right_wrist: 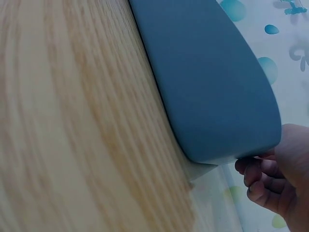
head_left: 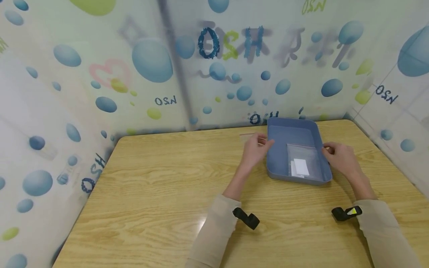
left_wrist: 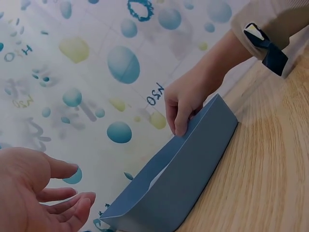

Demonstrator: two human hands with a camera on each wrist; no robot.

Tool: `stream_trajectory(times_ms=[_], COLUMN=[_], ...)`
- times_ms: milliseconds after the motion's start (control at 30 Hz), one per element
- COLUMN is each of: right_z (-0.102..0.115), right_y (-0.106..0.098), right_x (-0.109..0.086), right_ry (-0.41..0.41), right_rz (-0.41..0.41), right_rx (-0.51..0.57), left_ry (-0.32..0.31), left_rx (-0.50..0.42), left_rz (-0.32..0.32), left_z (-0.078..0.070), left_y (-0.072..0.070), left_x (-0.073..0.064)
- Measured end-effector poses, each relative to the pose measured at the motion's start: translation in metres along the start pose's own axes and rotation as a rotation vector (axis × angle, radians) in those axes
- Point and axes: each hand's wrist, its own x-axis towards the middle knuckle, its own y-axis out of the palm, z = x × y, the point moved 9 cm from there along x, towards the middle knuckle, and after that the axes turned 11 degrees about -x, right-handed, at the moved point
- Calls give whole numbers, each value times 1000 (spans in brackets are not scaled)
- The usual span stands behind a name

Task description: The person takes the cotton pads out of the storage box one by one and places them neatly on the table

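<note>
A shallow blue plastic tray (head_left: 277,152) rests on the table toward its back right. Inside lies a clear zip bag (head_left: 313,158) with small white cards (head_left: 301,167) in or under it; I cannot tell which. My right hand (head_left: 343,158) pinches the tray's right rim between thumb and fingers, as the left wrist view confirms. Beside the left rim is my left hand (head_left: 255,149), its fingers loosely bent and holding nothing; in the left wrist view a gap parts it from the tray. Behind it shows the edge of another clear bag (head_left: 245,137), mostly hidden by the hand.
A wood-grain table (head_left: 161,186) spreads left and in front of the tray. Right behind the tray hangs a bubble-patterned curtain (head_left: 214,93), with patterned sheets at both sides. Each sleeve carries a black wrist device (head_left: 247,218).
</note>
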Motion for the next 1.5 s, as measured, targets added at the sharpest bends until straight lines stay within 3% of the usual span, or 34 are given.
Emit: stream_trajectory(times_ms=[400, 867, 1133, 1500], right_z=[1, 2, 1, 1], right_y=[0, -1, 0, 0], right_x=[0, -1, -1, -2], right_ry=[-4, -6, -6, 3], right_rz=[7, 3, 3, 8], right_rx=[6, 10, 8, 12], left_ry=[-28, -76, -142, -182], left_rx=[43, 58, 89, 170], left_rz=[80, 127, 114, 106], left_z=[0, 13, 20, 32], left_y=[24, 51, 62, 74], left_x=[-3, -7, -8, -4])
